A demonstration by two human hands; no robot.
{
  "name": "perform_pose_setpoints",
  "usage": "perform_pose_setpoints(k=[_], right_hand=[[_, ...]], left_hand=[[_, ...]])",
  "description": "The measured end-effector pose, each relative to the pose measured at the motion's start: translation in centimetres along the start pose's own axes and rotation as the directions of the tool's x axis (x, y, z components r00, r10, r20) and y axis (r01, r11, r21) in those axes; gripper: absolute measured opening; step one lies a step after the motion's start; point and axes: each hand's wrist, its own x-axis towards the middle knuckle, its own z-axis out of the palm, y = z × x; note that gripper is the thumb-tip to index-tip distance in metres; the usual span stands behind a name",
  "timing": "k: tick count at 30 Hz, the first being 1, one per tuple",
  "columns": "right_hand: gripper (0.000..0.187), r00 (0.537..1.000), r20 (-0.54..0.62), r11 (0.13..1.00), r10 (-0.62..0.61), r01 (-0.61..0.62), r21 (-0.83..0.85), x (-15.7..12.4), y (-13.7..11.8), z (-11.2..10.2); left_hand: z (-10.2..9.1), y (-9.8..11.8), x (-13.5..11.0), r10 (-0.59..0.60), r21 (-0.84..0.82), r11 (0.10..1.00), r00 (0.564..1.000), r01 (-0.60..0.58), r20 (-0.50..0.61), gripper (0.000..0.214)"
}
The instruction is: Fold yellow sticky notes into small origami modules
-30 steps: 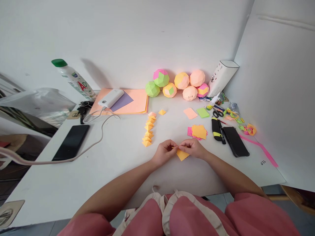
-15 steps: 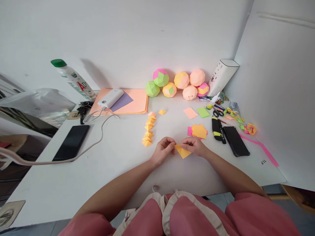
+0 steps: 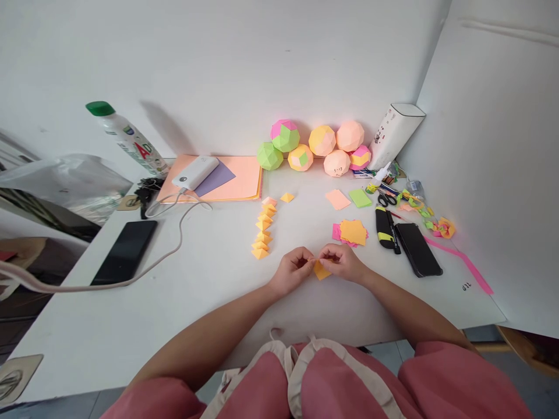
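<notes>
My left hand [image 3: 296, 269] and my right hand [image 3: 343, 262] meet over the near part of the table, both pinching a piece of orange paper [image 3: 322, 271]. Its pointed lower part shows below the fingertips; the upper edge is partly hidden by the fingers. Left of my hands runs a column of folded orange paper pieces [image 3: 264, 237], with one more folded piece [image 3: 287, 197] apart from it. Just beyond my right hand lies a stack of orange sheets [image 3: 353, 232] over pink sheets [image 3: 336, 231].
Faceted paper balls [image 3: 285, 136] line the wall. Peach sheets [image 3: 338, 199], green sheets [image 3: 360, 198], scissors [image 3: 386, 199], a cutter [image 3: 385, 228] and a phone [image 3: 418, 250] lie right. Leftward are another phone [image 3: 125, 252], a cable [image 3: 174, 251], a power bank [image 3: 195, 173] and a bottle [image 3: 131, 142].
My left hand has shifted slightly right, and the two hands are closer together. Less of the orange paper shows between them, and its visible shape is narrower.
</notes>
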Motion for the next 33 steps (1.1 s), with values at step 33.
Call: perform_pose_setpoints(k=[33], right_hand=[[0.024, 0.994, -0.002, 0.972, 0.112, -0.110, 0.206, 0.0, -0.2, -1.2]], left_hand=[[-0.1, 0.3, 0.3, -0.094, -0.266, 0.963, 0.980, 0.045, -0.174, 0.029]])
